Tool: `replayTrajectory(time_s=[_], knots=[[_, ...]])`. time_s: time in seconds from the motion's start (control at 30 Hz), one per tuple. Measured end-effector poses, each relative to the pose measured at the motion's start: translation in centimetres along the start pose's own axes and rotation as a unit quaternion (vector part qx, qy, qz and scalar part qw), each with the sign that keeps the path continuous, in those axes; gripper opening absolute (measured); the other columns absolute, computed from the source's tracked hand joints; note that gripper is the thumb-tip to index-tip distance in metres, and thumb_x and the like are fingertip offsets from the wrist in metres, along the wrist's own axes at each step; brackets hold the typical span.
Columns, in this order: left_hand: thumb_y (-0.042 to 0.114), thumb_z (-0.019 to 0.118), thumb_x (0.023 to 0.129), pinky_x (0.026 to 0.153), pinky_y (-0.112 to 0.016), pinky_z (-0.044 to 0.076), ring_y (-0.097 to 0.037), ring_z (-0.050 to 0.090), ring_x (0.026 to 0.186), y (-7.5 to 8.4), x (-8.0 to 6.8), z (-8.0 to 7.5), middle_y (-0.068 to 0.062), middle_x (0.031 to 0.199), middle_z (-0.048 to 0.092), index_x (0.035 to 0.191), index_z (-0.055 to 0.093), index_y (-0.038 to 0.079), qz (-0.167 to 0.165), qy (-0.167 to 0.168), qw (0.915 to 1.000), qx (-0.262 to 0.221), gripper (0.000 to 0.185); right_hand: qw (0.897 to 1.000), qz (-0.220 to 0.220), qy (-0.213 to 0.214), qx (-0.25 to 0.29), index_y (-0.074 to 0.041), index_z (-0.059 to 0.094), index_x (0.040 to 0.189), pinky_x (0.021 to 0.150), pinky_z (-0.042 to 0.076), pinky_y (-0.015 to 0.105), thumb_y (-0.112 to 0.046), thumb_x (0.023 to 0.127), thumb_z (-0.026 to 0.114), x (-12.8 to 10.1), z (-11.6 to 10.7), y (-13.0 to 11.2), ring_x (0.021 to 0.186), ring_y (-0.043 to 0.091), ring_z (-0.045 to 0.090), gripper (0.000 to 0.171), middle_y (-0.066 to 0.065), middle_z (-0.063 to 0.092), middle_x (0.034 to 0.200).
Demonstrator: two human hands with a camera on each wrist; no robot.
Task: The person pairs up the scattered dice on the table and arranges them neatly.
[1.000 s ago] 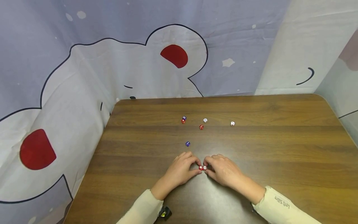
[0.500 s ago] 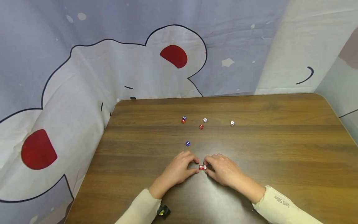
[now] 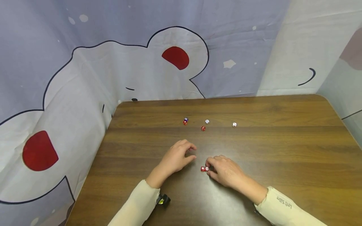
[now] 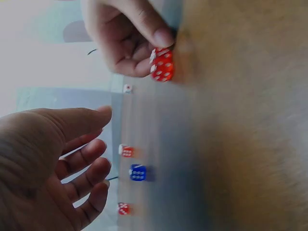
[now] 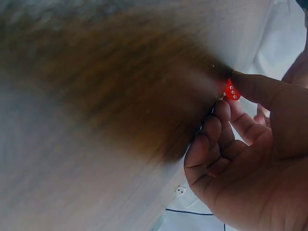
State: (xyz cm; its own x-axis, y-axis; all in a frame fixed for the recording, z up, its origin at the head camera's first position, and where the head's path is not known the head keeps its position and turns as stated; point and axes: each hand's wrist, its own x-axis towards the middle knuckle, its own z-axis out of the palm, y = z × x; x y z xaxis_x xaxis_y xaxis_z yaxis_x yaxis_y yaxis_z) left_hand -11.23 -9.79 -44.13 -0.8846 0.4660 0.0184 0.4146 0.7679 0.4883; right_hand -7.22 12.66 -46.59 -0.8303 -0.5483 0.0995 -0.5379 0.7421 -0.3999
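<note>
Two red dice (image 3: 205, 169) sit side by side on the wooden surface (image 3: 282, 150), touching each other in a short row that runs left to right across the person's front. That row is the only long axis here; each die alone is a cube with none. From the left wrist view the pair (image 4: 162, 64) shows white-pipped faces, one die directly against the other.

The right hand (image 3: 224, 171) has its fingers curled, with the thumb and fingertips pinching the right end of the pair, so its grip is clamped on the dice. The left hand (image 3: 176, 157) is off the pair, up and to the left of it, with fingers loosely bent and holding nothing.

As a judgement, the row looks only begun: two dice are lined up. Farther back on the surface lie a blue die (image 3: 185, 119) touching a red die (image 3: 185, 122), another red die (image 3: 203, 128), a white die (image 3: 207, 121), and a second white die (image 3: 234, 124) off to the right, all well apart from the row.
</note>
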Motion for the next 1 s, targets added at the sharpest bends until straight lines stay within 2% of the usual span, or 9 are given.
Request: replayTrajectory(time_s=[0.17,0.33,0.53,1.0], knots=[[0.026,0.077,0.091,0.086,-0.038,0.049,-0.016,0.058,0.098,-0.3,1.3,-0.7,-0.002,0.106,0.066,0.113,0.071,0.013,-0.005,0.005,0.9999,-0.008,0.027,1.000,-0.003,0.003,0.001,-0.019,0.062,0.089,0.066,0.045,0.032,-0.021,0.083,0.081,0.1,0.1,0.2,0.075,0.011,0.054,0.021,-0.012,0.054,0.075],[0.025,0.077,0.092,0.083,-0.035,0.049,-0.015,0.057,0.094,-0.7,2.5,-0.9,-0.001,0.106,0.066,0.113,0.071,0.012,-0.007,0.013,0.9999,-0.006,0.026,1.000,-0.004,0.000,0.003,-0.019,0.062,0.090,0.066,0.045,0.032,-0.021,0.083,0.081,0.1,0.1,0.2,0.076,0.012,0.055,0.021,-0.012,0.055,0.075],[0.026,0.076,0.092,0.082,-0.034,0.049,-0.015,0.056,0.096,-1.0,3.9,-0.7,0.000,0.107,0.065,0.113,0.071,0.013,-0.017,0.015,0.9996,-0.014,0.025,1.000,0.002,-0.004,0.004,-0.018,0.062,0.090,0.067,0.046,0.032,-0.020,0.083,0.081,0.0,0.0,0.3,0.077,0.013,0.055,0.021,-0.011,0.056,0.076],[0.026,0.076,0.092,0.091,-0.037,0.048,-0.019,0.056,0.105,-1.6,7.0,0.0,0.000,0.108,0.064,0.112,0.072,0.013,-0.020,0.044,0.9988,0.004,0.024,1.000,0.002,-0.006,0.003,-0.019,0.062,0.090,0.066,0.045,0.031,-0.021,0.084,0.081,0.0,0.0,0.5,0.076,0.011,0.054,0.020,-0.012,0.056,0.076]])
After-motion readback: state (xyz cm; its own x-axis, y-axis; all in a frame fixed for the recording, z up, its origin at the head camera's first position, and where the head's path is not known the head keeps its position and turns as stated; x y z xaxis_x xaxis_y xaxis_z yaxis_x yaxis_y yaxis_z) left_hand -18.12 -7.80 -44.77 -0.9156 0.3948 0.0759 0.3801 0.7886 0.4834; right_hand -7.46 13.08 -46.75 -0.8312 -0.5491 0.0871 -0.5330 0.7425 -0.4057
